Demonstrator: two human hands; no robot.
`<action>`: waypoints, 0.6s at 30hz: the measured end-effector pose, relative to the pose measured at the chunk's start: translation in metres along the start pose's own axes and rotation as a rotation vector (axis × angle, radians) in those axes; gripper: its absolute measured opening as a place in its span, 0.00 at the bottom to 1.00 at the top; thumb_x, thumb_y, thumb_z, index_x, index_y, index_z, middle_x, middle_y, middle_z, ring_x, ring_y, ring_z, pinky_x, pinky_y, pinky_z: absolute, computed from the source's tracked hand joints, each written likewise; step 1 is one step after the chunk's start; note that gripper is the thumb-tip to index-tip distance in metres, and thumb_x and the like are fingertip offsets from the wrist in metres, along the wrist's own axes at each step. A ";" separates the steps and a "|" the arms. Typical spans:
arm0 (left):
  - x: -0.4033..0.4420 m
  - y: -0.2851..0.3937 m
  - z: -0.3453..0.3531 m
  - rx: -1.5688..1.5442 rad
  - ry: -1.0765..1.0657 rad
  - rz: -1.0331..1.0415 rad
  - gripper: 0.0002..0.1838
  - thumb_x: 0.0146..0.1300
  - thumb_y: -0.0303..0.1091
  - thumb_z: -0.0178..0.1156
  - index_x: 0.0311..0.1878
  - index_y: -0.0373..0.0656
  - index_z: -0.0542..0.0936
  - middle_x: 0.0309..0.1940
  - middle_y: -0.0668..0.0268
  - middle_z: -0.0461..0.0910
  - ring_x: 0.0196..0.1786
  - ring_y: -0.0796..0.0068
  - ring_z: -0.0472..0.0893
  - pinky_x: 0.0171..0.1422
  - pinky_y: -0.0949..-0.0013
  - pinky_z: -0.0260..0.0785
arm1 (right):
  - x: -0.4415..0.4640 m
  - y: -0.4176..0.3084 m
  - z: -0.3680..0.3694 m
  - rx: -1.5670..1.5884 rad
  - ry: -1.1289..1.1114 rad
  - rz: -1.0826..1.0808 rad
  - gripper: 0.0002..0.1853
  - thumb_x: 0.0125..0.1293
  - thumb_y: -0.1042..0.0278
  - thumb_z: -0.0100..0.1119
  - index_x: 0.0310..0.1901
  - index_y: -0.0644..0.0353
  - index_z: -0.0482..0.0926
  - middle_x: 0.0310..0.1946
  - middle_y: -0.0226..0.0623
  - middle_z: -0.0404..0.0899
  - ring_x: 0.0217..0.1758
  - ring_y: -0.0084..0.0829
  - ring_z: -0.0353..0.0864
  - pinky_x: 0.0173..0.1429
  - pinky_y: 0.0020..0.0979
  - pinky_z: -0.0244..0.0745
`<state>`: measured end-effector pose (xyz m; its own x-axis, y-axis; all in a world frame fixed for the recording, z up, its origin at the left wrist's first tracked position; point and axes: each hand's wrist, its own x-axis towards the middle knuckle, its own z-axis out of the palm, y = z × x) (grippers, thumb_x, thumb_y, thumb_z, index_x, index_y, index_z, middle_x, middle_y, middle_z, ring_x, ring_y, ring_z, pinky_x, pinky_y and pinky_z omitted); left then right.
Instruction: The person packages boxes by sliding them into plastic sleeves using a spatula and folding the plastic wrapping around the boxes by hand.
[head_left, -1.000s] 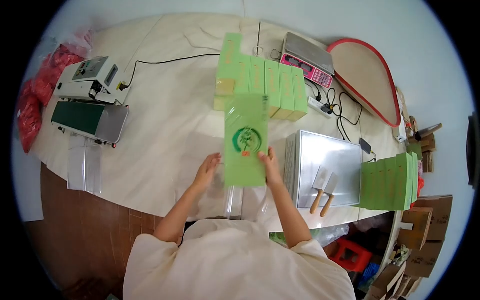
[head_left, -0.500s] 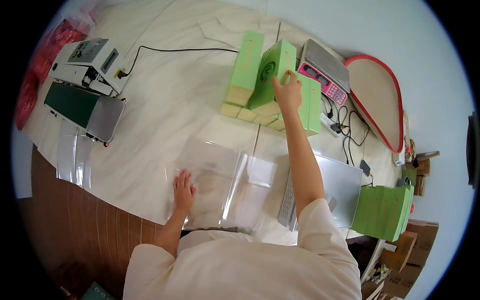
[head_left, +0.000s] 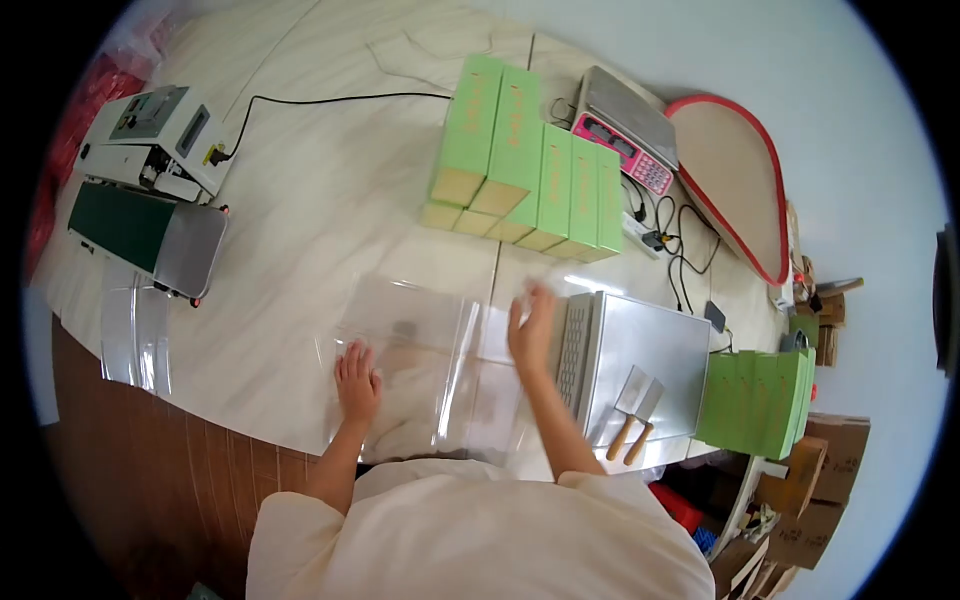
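Observation:
My left hand [head_left: 357,380] lies flat with its fingers stretched out on clear plastic sheets or bags [head_left: 405,330], close to the table's front edge. Above the right part of the plastic, beside a metal box-like machine [head_left: 655,350], is my right hand [head_left: 532,330]. Its thumb stands apart from the slightly blurred fingers, and no object shows in it. Farther back, several long green boxes [head_left: 557,190] with pale ends stand in a row. Two more green boxes [head_left: 487,125] rest side by side on top at the row's left end.
Two wooden-handled scrapers [head_left: 637,405] lie on the metal machine. At the left is a machine with a green belt [head_left: 125,225]. A pink-edged scale [head_left: 625,125], cables [head_left: 680,235] and a red-rimmed tray [head_left: 735,180] occupy the back right. More green boxes [head_left: 755,400] stand at the right.
My right hand has let go of the green box, which now stands beside the other on the stack, and has come back toward me over the plastic. My left hand stays on the plastic.

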<state>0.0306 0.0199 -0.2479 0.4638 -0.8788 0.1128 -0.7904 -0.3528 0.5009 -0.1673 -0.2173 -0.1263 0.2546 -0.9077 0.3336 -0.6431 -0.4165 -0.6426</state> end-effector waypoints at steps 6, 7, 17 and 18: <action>-0.001 -0.002 0.003 0.001 0.029 0.032 0.26 0.60 0.27 0.52 0.64 0.39 0.69 0.70 0.56 0.63 0.74 0.55 0.60 0.78 0.48 0.46 | -0.199 -0.026 -0.033 0.045 -0.350 0.065 0.20 0.58 0.79 0.60 0.53 0.60 0.71 0.51 0.47 0.73 0.52 0.50 0.76 0.54 0.42 0.74; -0.001 -0.004 0.003 -0.008 0.018 0.094 0.26 0.60 0.27 0.52 0.64 0.39 0.69 0.70 0.56 0.63 0.74 0.55 0.60 0.78 0.48 0.46 | -0.212 -0.030 -0.038 0.083 -0.423 0.012 0.20 0.57 0.78 0.60 0.53 0.59 0.72 0.51 0.47 0.73 0.53 0.50 0.76 0.54 0.42 0.75; -0.002 -0.017 0.019 0.088 0.105 0.146 0.28 0.59 0.27 0.51 0.66 0.42 0.69 0.70 0.54 0.64 0.72 0.56 0.63 0.76 0.49 0.51 | -0.140 0.011 -0.115 -0.049 -0.023 0.115 0.18 0.56 0.80 0.57 0.50 0.58 0.74 0.51 0.46 0.74 0.51 0.49 0.76 0.53 0.41 0.74; -0.002 -0.017 0.015 0.084 0.097 0.156 0.28 0.59 0.27 0.51 0.66 0.42 0.69 0.70 0.54 0.64 0.72 0.56 0.63 0.76 0.49 0.51 | -0.136 0.011 -0.125 -0.075 0.066 0.144 0.18 0.55 0.80 0.57 0.49 0.58 0.75 0.49 0.45 0.74 0.49 0.49 0.76 0.50 0.41 0.74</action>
<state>0.0368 0.0225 -0.2696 0.3662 -0.8911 0.2680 -0.8844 -0.2437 0.3981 -0.2996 -0.0917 -0.0926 0.1098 -0.9512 0.2883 -0.7224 -0.2756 -0.6341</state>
